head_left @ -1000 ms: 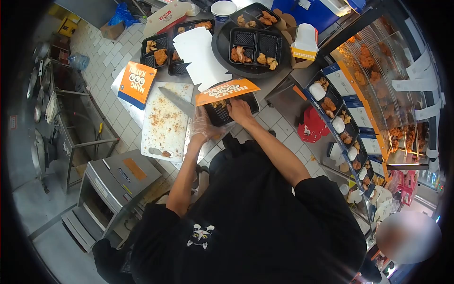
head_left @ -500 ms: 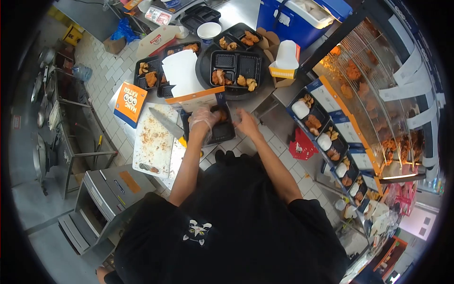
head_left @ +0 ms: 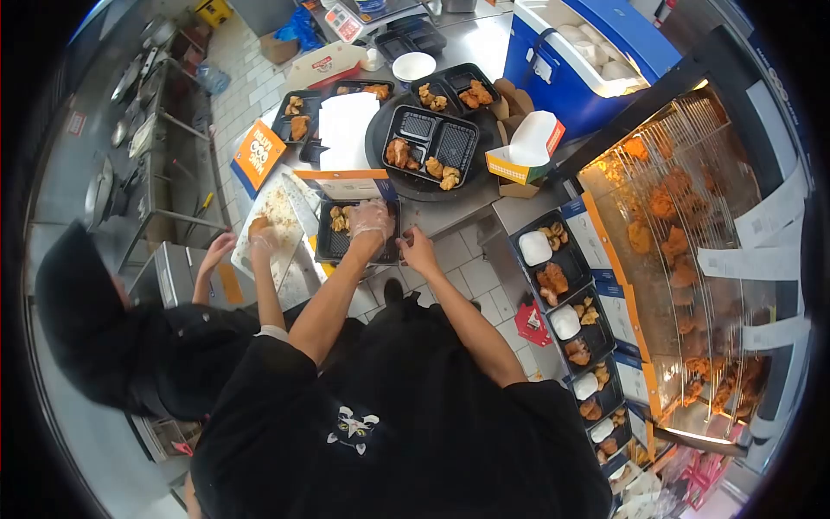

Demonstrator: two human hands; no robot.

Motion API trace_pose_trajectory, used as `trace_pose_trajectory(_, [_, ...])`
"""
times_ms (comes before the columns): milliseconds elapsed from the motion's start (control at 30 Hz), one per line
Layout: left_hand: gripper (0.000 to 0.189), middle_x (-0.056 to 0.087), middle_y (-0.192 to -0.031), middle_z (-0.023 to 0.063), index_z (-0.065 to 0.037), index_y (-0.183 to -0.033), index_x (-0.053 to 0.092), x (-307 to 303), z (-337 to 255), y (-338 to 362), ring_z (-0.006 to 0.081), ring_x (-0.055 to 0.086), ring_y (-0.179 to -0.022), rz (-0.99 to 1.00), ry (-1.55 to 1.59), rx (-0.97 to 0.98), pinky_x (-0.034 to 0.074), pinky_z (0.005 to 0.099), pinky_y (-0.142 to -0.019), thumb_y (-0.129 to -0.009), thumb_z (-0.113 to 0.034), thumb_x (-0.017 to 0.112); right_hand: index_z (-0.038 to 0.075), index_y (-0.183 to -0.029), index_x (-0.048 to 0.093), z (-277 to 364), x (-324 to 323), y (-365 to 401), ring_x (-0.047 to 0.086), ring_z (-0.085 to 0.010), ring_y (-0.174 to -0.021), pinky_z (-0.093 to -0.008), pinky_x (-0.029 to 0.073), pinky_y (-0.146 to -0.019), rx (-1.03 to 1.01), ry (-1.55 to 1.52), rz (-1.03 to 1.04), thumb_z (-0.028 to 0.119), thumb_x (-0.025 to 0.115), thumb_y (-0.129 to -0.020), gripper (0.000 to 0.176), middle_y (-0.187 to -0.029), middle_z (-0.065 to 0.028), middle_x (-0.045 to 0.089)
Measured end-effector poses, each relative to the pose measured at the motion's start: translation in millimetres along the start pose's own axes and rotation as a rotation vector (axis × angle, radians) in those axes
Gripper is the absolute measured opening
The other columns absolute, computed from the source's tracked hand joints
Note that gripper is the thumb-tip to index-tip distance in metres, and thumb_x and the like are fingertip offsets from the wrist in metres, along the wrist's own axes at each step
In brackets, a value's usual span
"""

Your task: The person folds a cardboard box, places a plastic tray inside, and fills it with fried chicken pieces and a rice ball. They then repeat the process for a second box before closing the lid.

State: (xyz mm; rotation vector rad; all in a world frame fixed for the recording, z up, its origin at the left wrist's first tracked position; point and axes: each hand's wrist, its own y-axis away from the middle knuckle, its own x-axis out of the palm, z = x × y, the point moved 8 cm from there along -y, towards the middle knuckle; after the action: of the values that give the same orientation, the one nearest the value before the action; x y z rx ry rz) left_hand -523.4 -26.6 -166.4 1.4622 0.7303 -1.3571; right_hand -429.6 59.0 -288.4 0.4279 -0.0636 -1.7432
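A black compartment tray [head_left: 325, 251] sits in a box with its orange-edged lid [head_left: 346, 185] raised, at the counter's front. Small fried chicken pieces [head_left: 340, 220] lie in its left part. My left hand [head_left: 370, 221], in a clear plastic glove, reaches into the right part with fingers bent down; it covers whatever is beneath. My bare right hand [head_left: 418, 251] is closed at the tray's right edge, fingertips on the rim. Behind stands another black tray [head_left: 454, 143] with fried chicken, on a round black surface [head_left: 378, 138].
A co-worker's gloved hand [head_left: 263, 246] is over the white cutting board [head_left: 278, 208] at left, near a fried piece [head_left: 258, 227]. Several filled boxes [head_left: 566, 322] line the right side beside a heated display case [head_left: 674, 225]. A blue cooler [head_left: 532, 65] stands at the back.
A co-worker has come in at the left, hands by the cutting board. My right hand has closed in on the tray's right edge. Small chicken pieces now show in the tray's left part.
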Motion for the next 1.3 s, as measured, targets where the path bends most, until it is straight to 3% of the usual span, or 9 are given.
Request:
trace_pose_trajectory(133, [0.039,0.068,-0.115,0.0097,-0.010,-0.114,0.068,-2.3,-5.3,4.0,0.0264,0.063,-0.112,0.019,-0.097,0.052,0.053,0.0441,-0.087,-0.091,-0.039,0.059,-0.004,-0.110,0.058,21.8,-5.4,15.4,0.071,-0.0232,-0.070,-0.0360,0.061,-0.054,0.154,-0.132,0.052,0.017,0.068,-0.093,0.028,-0.088,-0.0181,0.069])
trace_pose_trajectory(333, [0.039,0.070,-0.113,0.0105,-0.010,-0.116,0.069,-17.6,-5.6,-2.6,0.0256,0.064,-0.113,0.096,-0.031,-0.074,0.054,0.0411,-0.086,-0.085,-0.030,0.057,-0.004,-0.106,0.061,19.7,-8.5,5.0,0.071,-0.0254,-0.074,-0.0370,0.061,-0.051,-0.212,0.124,-0.090,0.020,0.068,-0.093,0.028,-0.090,-0.0175,0.069])
trace_pose_trajectory(433, [0.037,0.071,-0.110,0.0116,-0.009,-0.111,0.070,-18.8,-6.6,-2.2,0.0271,0.064,-0.112,0.050,0.057,-0.054,0.053,0.0437,-0.086,-0.082,-0.028,0.058,-0.004,-0.106,0.060,5.4,-2.2,2.6,0.071,-0.0254,-0.072,-0.0365,0.061,-0.051,0.072,-0.108,0.045,0.021,0.068,-0.093,0.029,-0.093,-0.0181,0.069])
trace_pose_trajectory(600, [0.026,0.071,-0.097,0.0155,-0.007,-0.095,0.068,-6.7,8.3,-5.3,0.0329,0.068,-0.098,-0.202,0.183,0.012,0.053,0.0442,-0.080,-0.079,-0.027,0.062,-0.004,-0.108,0.058,8.4,0.1,5.6,0.071,-0.0254,-0.067,-0.0371,0.061,-0.053,0.173,-0.241,0.106,0.019,0.068,-0.092,0.029,-0.088,-0.0168,0.068])
trace_pose_trajectory(733, [0.028,0.070,-0.095,0.0158,-0.005,-0.097,0.066,-25.5,15.0,9.3,0.0342,0.068,-0.089,-0.300,0.355,0.073,0.053,0.0458,-0.080,-0.077,-0.024,0.065,-0.004,-0.112,0.055,19.6,-5.8,13.9,0.070,-0.0227,-0.066,-0.0370,0.061,-0.051,0.251,-0.288,0.152,0.018,0.067,-0.094,0.031,-0.089,-0.0152,0.067])
trace_pose_trajectory(867, [0.037,0.065,-0.100,0.0174,-0.003,-0.098,0.065,-10.3,14.4,50.9,0.0355,0.063,-0.098,-0.038,0.832,0.080,0.052,0.0446,-0.085,-0.068,-0.021,0.080,-0.004,-0.114,0.054,15.8,-3.3,11.5,0.070,-0.0226,-0.068,-0.0375,0.062,-0.054,0.284,-0.291,0.180,0.019,0.066,-0.095,0.032,-0.092,-0.0157,0.067])
trace_pose_trajectory(1000, [0.034,0.064,-0.105,0.0109,-0.007,-0.099,0.068,-13.1,15.4,88.5,0.0365,0.059,-0.103,-0.433,0.691,0.117,0.049,0.0473,-0.090,-0.072,-0.024,0.081,-0.005,-0.116,0.054,14.5,-4.8,12.8,0.070,-0.0219,-0.068,-0.0375,0.062,-0.056,0.299,-0.328,0.150,0.018,0.065,-0.095,0.032,-0.094,-0.0160,0.066])
trace_pose_trajectory(1133, [0.029,0.065,-0.105,0.0124,-0.009,-0.101,0.069,-8.2,20.2,100.5,0.0351,0.061,-0.103,-0.277,0.446,-0.079,0.049,0.0472,-0.087,-0.074,-0.015,0.079,-0.004,-0.117,0.055,18.7,-5.5,12.5,0.069,-0.0209,-0.066,-0.0361,0.062,-0.054,0.295,-0.259,0.133,0.019,0.065,-0.095,0.034,-0.093,-0.0160,0.066])
trace_pose_trajectory(1300, [0.021,0.066,-0.094,0.0162,-0.006,-0.097,0.069,-7.7,42.6,89.2,0.0350,0.065,-0.084,-0.512,0.913,0.037,0.052,0.0440,-0.074,-0.077,-0.011,0.076,-0.003,-0.116,0.058,22.5,-19.2,-0.8,0.069,-0.0217,-0.065,-0.0342,0.057,-0.052,0.153,-0.008,0.037,0.026,0.066,-0.094,0.037,-0.088,-0.0154,0.068])
